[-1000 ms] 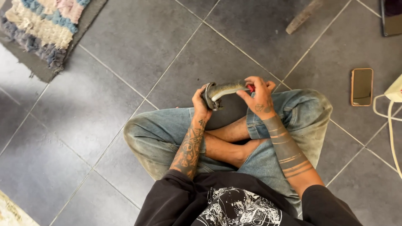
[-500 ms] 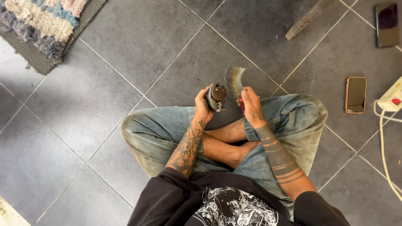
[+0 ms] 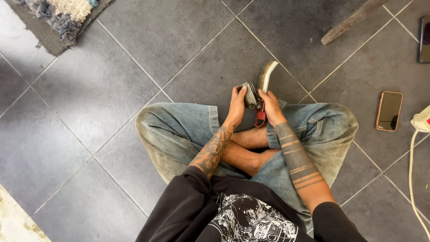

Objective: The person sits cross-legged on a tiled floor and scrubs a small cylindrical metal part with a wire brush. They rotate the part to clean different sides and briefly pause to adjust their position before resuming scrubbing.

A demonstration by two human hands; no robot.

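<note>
A small grey metal part (image 3: 249, 95) was gripped in the left hand (image 3: 236, 105) above the crossed legs, while a wire brush (image 3: 265, 77) with a red handle end was clasped by the right hand (image 3: 270, 109), touching it. A phone (image 3: 389, 110) lay on the grey tiled floor (image 3: 89, 89) nearby.

A small metal part (image 3: 250, 95) is held in front of the crossed legs, with the left hand (image 3: 236, 107) on its left and the right hand (image 3: 270, 109) on its right, gripping a wire brush (image 3: 265, 77) just behind it. A phone (image 3: 389, 111) is laid on the floor (image 3: 89, 89) well off to the right, a rug (image 3: 58, 18) is tucked far back left, and a wooden stick (image 3: 351, 20) is set far back right.
</note>
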